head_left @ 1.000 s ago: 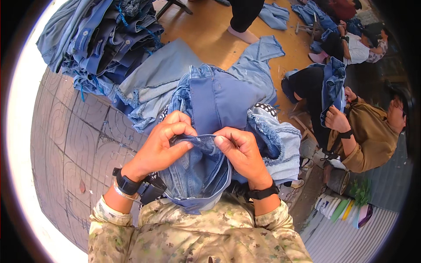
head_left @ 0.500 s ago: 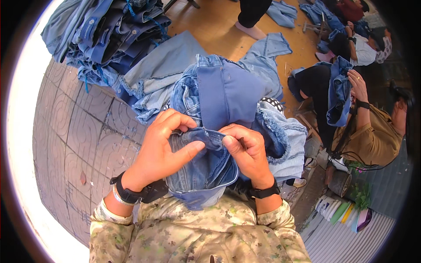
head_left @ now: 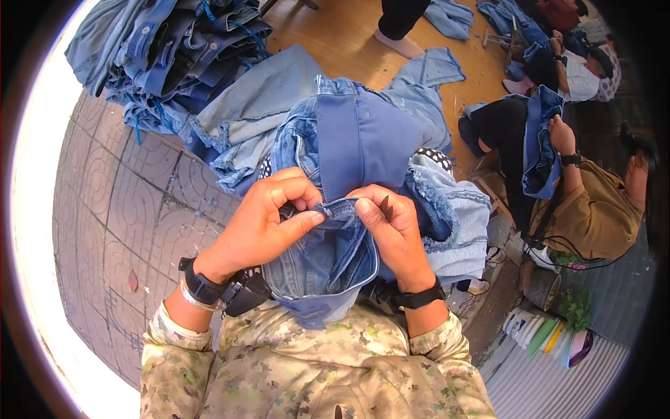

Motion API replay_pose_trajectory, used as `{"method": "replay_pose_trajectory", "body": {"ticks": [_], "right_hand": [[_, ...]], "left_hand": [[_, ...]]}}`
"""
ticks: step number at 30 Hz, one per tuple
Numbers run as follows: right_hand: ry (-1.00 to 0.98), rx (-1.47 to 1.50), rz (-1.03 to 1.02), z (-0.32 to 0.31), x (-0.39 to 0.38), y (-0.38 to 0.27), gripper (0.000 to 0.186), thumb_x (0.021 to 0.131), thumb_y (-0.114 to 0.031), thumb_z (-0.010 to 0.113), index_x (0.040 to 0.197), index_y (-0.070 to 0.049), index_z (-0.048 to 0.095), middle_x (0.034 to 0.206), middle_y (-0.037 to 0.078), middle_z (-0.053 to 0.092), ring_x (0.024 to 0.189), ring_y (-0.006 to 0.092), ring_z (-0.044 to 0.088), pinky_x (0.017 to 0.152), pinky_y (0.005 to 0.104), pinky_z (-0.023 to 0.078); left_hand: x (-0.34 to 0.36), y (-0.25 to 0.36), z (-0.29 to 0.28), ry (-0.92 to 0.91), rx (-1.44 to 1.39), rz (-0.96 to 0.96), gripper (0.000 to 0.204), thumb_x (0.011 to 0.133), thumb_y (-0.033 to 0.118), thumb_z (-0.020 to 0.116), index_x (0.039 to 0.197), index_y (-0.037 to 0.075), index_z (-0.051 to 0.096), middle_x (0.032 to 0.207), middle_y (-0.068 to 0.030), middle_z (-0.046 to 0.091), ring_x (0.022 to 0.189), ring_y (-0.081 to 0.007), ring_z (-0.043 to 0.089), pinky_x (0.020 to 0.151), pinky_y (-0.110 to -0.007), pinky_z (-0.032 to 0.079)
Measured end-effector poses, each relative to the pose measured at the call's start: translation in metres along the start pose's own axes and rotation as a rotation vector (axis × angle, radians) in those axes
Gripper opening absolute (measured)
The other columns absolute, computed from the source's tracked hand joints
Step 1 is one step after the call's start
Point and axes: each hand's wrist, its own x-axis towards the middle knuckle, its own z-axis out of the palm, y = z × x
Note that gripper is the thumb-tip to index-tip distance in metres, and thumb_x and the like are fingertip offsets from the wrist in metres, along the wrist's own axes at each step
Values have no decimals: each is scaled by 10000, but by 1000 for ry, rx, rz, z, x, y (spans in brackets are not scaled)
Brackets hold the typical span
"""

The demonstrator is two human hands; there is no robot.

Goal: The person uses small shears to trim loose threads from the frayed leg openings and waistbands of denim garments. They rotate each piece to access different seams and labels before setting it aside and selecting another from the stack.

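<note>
A pair of blue jeans (head_left: 300,269) lies bunched in my lap, its waistband side opened toward me and a smooth blue pocket-lining-like panel (head_left: 359,143) spread on the far side. My left hand (head_left: 269,213) is closed, pinching the denim edge between thumb and forefinger. A short stretch of that edge runs across to my right hand (head_left: 391,234), whose thumb presses it against the fingers. From the right fingers sticks a small dark pointed metal blade (head_left: 386,205); the rest of that tool is hidden in the hand.
A tall stack of folded jeans (head_left: 188,52) stands at the far left, tied with blue cord. Loose denim (head_left: 265,91) spreads beyond my lap. At right, a co-worker in a brown top (head_left: 590,209) handles another denim piece (head_left: 541,150). Patterned paving (head_left: 132,223) lies left.
My left thumb and forefinger have closed together on the denim edge; before, they were apart. The jeans shifted slightly. The co-worker's hand at right has moved down along their denim.
</note>
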Motion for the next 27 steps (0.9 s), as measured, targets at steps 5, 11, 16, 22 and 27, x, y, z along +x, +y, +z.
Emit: {"method": "replay_pose_trajectory", "body": {"ticks": [5, 11, 16, 22, 27], "right_hand": [[60, -27, 49, 9, 2, -4, 160, 952, -112, 586, 896, 28, 639, 693, -47, 552, 654, 22, 446, 560, 214, 382], [195, -138, 7, 21, 0, -4, 118, 900, -92, 646, 851, 15, 657, 611, -38, 533, 562, 16, 411, 489, 218, 339], [245, -236, -16, 26, 3, -2, 89, 843, -87, 699, 814, -9, 667, 600, -9, 555, 518, 33, 418, 468, 232, 331], [327, -79, -41, 28, 1, 2, 71, 856, -67, 686, 833, -5, 660, 621, -34, 557, 535, 11, 413, 469, 212, 322], [322, -144, -44, 21, -3, 1, 62, 858, -55, 681, 840, -3, 653, 606, -46, 527, 535, 6, 399, 476, 200, 321]], "left_hand": [[-3, -3, -3, -65, -140, -7, 118, 822, 80, 672, 851, 5, 585, 808, -17, 531, 762, -121, 469, 720, -265, 397], [-5, -6, 0, -47, -196, -11, 115, 826, 71, 668, 854, 3, 579, 816, -8, 527, 777, -111, 460, 729, -258, 392], [-9, -8, 3, 13, -182, -17, 121, 818, 55, 678, 862, -3, 581, 828, -12, 531, 798, -108, 472, 740, -255, 397], [-19, 11, 15, 365, 349, 158, 258, 711, 110, 770, 913, 31, 630, 857, -70, 585, 803, -226, 557, 722, -335, 441], [-55, 34, 9, 25, 343, 194, 372, 669, 290, 827, 900, 56, 651, 897, -84, 567, 841, -263, 532, 721, -355, 423]]}}
